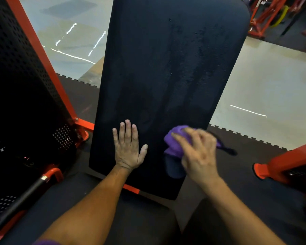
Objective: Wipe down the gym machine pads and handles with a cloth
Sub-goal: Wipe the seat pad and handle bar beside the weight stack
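Note:
A long black bench pad [166, 71] runs away from me down the middle of the view, with damp streaks on its upper right part. My left hand [128, 146] lies flat on the pad's near left area, fingers straight. My right hand [198, 152] grips a bunched purple cloth [175, 144] against the pad's near right edge and looks motion-blurred. Part of the cloth hangs darker below the hand.
A black perforated weight-stack cover [25, 96] with an orange frame [48, 64] stands to the left. A black bar [16, 206] lies at lower left. An orange machine leg [281, 167] sits at right. Dark rubber mats and grey floor surround the bench; more orange equipment [272, 13] is far right.

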Demonstrator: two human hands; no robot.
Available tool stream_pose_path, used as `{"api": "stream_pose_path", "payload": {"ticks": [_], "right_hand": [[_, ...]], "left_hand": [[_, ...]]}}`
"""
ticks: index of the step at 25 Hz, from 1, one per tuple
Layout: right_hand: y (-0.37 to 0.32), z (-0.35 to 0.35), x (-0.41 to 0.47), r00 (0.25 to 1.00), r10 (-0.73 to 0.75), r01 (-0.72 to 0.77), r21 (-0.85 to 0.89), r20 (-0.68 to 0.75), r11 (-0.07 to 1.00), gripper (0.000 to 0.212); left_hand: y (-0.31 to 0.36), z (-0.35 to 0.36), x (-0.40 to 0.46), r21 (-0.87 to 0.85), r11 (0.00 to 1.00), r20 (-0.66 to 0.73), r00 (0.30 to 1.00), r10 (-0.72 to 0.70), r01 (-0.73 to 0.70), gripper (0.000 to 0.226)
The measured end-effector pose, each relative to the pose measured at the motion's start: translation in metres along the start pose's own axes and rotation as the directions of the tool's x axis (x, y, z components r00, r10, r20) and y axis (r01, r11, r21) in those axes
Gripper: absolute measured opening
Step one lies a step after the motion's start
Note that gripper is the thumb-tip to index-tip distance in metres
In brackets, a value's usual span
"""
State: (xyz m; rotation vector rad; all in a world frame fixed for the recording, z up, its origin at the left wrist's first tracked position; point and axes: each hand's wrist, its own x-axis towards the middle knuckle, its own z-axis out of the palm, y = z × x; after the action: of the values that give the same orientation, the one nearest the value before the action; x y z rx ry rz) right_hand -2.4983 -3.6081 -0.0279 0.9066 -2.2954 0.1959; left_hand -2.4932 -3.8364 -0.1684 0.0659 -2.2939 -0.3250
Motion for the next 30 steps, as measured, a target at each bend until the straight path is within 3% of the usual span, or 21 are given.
{"api": "stream_pose_path", "payload": {"ticks": [2,4,5,7,9,11,14,15,17,19,21,23,24,25,27,29,30], "right_hand": [[0.009,-0.014,0.052,0.983,0.128,-0.126,0.024,-0.131,0.992,0.044],[-0.011,-0.003,0.084,0.969,0.134,-0.132,0.027,-0.206,0.991,0.040],[-0.020,0.008,0.077,0.984,0.044,-0.044,0.003,-0.170,0.999,0.041],[-0.022,0.027,0.025,0.979,-0.199,0.200,-0.032,0.034,0.979,0.045],[0.001,0.015,-0.021,0.949,-0.277,0.284,-0.025,0.150,0.958,0.042],[0.024,-0.004,-0.015,0.982,-0.182,0.181,0.020,0.051,0.983,0.041],[0.020,-0.014,0.042,0.993,0.085,-0.086,-0.009,-0.087,0.996,0.041],[0.007,-0.009,0.051,0.992,0.081,-0.083,-0.021,-0.101,0.996,0.040],[-0.016,0.007,0.040,0.993,-0.119,0.120,-0.040,0.028,0.992,0.042],[-0.025,0.007,0.016,0.940,-0.294,0.298,0.001,0.171,0.954,0.046],[-0.021,-0.014,0.022,0.956,-0.279,0.276,0.046,0.092,0.960,0.040],[-0.019,-0.036,0.048,0.977,-0.215,0.215,0.065,-0.006,0.974,0.041],[-0.020,-0.043,0.062,0.963,-0.265,0.267,0.053,-0.038,0.962,0.041],[-0.021,-0.043,0.074,0.925,-0.377,0.378,0.031,-0.038,0.925,0.040],[-0.023,-0.027,0.082,0.782,-0.616,0.622,-0.042,0.092,0.782,0.039],[-0.024,-0.002,0.081,0.630,-0.725,0.767,-0.080,0.278,0.637,0.040],[-0.026,0.011,0.082,0.589,-0.739,0.796,-0.075,0.328,0.601,0.041]], "left_hand": [[0.000,0.001,-0.001,-0.005,1.000,-0.004,1.000,0.001,-0.001,0.078],[-0.002,0.001,0.001,-0.020,1.000,-0.005,1.000,-0.004,0.004,0.076],[-0.001,0.000,0.002,-0.027,1.000,-0.003,1.000,-0.007,0.007,0.076],[0.000,-0.003,0.002,-0.025,1.000,0.015,1.000,-0.013,0.013,0.074],[-0.001,-0.005,0.001,-0.009,1.000,0.040,0.999,-0.010,0.010,0.073],[0.000,-0.007,0.002,0.013,1.000,0.064,0.998,-0.013,0.012,0.073],[0.002,-0.012,0.003,0.033,0.999,0.148,0.989,-0.016,0.012,0.074],[0.001,-0.016,0.002,0.045,0.999,0.178,0.984,-0.015,0.007,0.074],[-0.001,-0.027,0.003,0.052,0.999,0.228,0.974,-0.002,-0.010,0.075],[-0.004,-0.041,0.005,0.029,0.998,0.275,0.960,0.051,-0.062,0.077],[-0.019,-0.053,-0.009,0.023,0.997,0.316,0.947,0.061,-0.072,0.078],[-0.034,-0.062,-0.041,0.044,0.999,0.367,0.930,-0.035,0.020,0.079],[-0.041,-0.062,-0.062,0.066,0.995,0.407,0.908,-0.096,0.076,0.080],[-0.045,-0.060,-0.085,0.079,0.988,0.454,0.878,-0.154,0.132,0.080],[-0.051,-0.050,-0.117,0.076,0.984,0.512,0.840,-0.178,0.162,0.083],[-0.056,-0.041,-0.124,0.093,0.985,0.495,0.852,-0.172,0.145,0.086],[-0.057,-0.039,-0.125,0.101,0.986,0.495,0.853,-0.166,0.134,0.087]]}}
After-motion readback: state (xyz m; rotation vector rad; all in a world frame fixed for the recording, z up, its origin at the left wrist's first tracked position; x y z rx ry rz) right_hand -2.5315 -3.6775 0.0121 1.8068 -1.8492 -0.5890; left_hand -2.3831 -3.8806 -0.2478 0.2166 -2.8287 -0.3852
